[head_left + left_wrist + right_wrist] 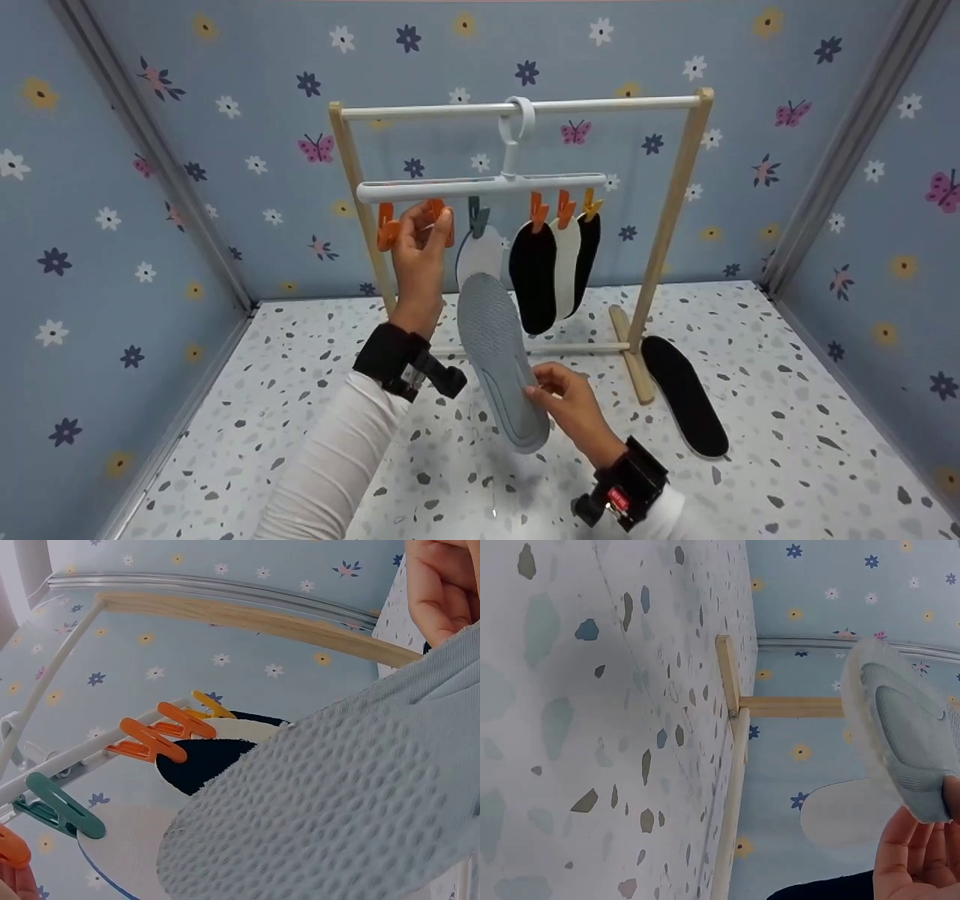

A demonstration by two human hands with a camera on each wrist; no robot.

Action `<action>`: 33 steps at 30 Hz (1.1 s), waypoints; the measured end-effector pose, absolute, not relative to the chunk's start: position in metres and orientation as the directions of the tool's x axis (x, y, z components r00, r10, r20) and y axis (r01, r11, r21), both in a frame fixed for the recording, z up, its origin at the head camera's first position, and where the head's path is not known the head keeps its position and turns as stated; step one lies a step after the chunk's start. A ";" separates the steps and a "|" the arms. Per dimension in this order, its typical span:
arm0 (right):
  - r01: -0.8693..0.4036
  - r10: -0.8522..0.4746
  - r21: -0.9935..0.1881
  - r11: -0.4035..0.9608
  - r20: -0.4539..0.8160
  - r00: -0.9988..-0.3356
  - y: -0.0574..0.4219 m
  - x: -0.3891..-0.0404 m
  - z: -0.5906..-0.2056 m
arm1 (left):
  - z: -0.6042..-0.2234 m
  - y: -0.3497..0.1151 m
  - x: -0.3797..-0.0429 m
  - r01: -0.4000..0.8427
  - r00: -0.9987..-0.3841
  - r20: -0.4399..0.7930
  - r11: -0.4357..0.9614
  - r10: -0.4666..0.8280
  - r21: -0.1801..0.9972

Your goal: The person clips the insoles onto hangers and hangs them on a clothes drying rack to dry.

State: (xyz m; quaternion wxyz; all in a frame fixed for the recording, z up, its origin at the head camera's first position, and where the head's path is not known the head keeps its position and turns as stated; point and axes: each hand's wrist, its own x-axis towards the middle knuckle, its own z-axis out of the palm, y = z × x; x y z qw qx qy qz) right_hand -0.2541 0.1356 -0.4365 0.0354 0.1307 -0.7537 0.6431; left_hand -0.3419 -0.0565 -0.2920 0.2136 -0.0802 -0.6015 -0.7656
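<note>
A grey textured insole (491,337) is pinched at its edge near the lower, heel end by my right hand (576,411), its rounded toe end tilted up toward the hanger. My left hand (418,259) grips an orange clip (436,208) on the white hanger (450,189). In the left wrist view the bumpy face of the insole (315,802) fills much of the picture. Another orange clip (387,226) hangs to the left of that hand. Right of it, a dark green clip (478,217) holds a whitish insole (478,253), partly hidden behind the grey one.
Farther right hang a black insole (533,277), a cream insole (565,266) and another black insole (589,259), from orange and yellow clips. The hanger hooks over a rack (622,105) with wooden posts. A loose black insole (686,397) lies on the speckled surface (795,420) beside the rack's foot.
</note>
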 end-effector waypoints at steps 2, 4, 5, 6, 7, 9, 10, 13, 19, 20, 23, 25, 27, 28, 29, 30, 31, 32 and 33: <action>-0.248 -0.150 -0.961 0.123 0.229 -0.962 0.134 -0.259 -0.442 | -0.292 -0.057 -0.342 0.416 -0.899 0.371 -0.187 -0.233 0.890; -0.250 -0.145 -0.961 0.115 0.232 -0.962 0.132 -0.263 -0.446 | -0.291 -0.057 -0.343 0.407 -0.901 0.360 -0.188 -0.240 0.894; -0.252 -0.143 -0.961 0.115 0.235 -0.961 0.131 -0.264 -0.447 | -0.291 -0.057 -0.343 0.401 -0.903 0.353 -0.187 -0.244 0.897; -0.258 -0.142 -0.959 0.117 0.241 -0.960 0.130 -0.265 -0.448 | -0.291 -0.057 -0.343 0.394 -0.905 0.345 -0.185 -0.248 0.900; -0.257 -0.138 -0.959 0.118 0.241 -0.961 0.128 -0.266 -0.448 | -0.290 -0.056 -0.343 0.388 -0.907 0.338 -0.185 -0.252 0.903; -0.244 -0.122 -0.962 0.124 0.229 -0.966 0.126 -0.267 -0.447 | -0.290 -0.055 -0.344 0.371 -0.912 0.318 -0.187 -0.259 0.910; -0.242 -0.117 -0.962 0.125 0.227 -0.967 0.125 -0.267 -0.447 | -0.290 -0.055 -0.344 0.364 -0.914 0.311 -0.185 -0.260 0.913; -0.234 -0.110 -0.966 0.113 0.222 -0.969 0.123 -0.267 -0.445 | -0.290 -0.054 -0.345 0.355 -0.917 0.302 -0.189 -0.260 0.916; -0.262 -0.119 -0.961 0.092 0.250 -0.961 0.117 -0.263 -0.432 | -0.289 -0.053 -0.346 0.369 -0.910 0.305 -0.215 -0.279 0.904; -0.265 -0.120 -0.960 0.094 0.253 -0.960 0.115 -0.261 -0.428 | -0.289 -0.054 -0.347 0.369 -0.910 0.304 -0.218 -0.282 0.903; -0.267 -0.124 -0.958 0.102 0.254 -0.959 0.112 -0.257 -0.416 | -0.288 -0.054 -0.347 0.366 -0.911 0.298 -0.223 -0.285 0.904; -0.261 -0.130 -0.959 0.109 0.247 -0.960 0.110 -0.256 -0.412 | -0.288 -0.054 -0.347 0.368 -0.910 0.300 -0.222 -0.286 0.903; -0.255 -0.137 -0.960 0.112 0.240 -0.961 0.108 -0.256 -0.410 | -0.288 -0.055 -0.346 0.367 -0.910 0.300 -0.221 -0.286 0.903; -0.251 -0.139 -0.962 0.110 0.235 -0.962 0.108 -0.256 -0.410 | -0.287 -0.055 -0.346 0.369 -0.910 0.303 -0.221 -0.283 0.903; -0.246 -0.141 -0.963 0.107 0.231 -0.963 0.107 -0.256 -0.409 | -0.287 -0.056 -0.346 0.370 -0.910 0.305 -0.218 -0.281 0.903; -0.244 -0.144 -0.965 0.102 0.228 -0.963 0.107 -0.257 -0.409 | -0.287 -0.056 -0.346 0.373 -0.909 0.309 -0.215 -0.279 0.902; -0.241 -0.146 -0.966 0.096 0.226 -0.963 0.107 -0.257 -0.409 | -0.287 -0.056 -0.345 0.374 -0.909 0.311 -0.214 -0.278 0.902; -0.241 -0.148 -0.967 0.088 0.227 -0.963 0.107 -0.257 -0.409 | -0.287 -0.056 -0.345 0.374 -0.909 0.312 -0.213 -0.276 0.903; -0.242 -0.151 -0.967 0.080 0.228 -0.962 0.107 -0.258 -0.409 | -0.287 -0.056 -0.346 0.377 -0.908 0.316 -0.210 -0.275 0.902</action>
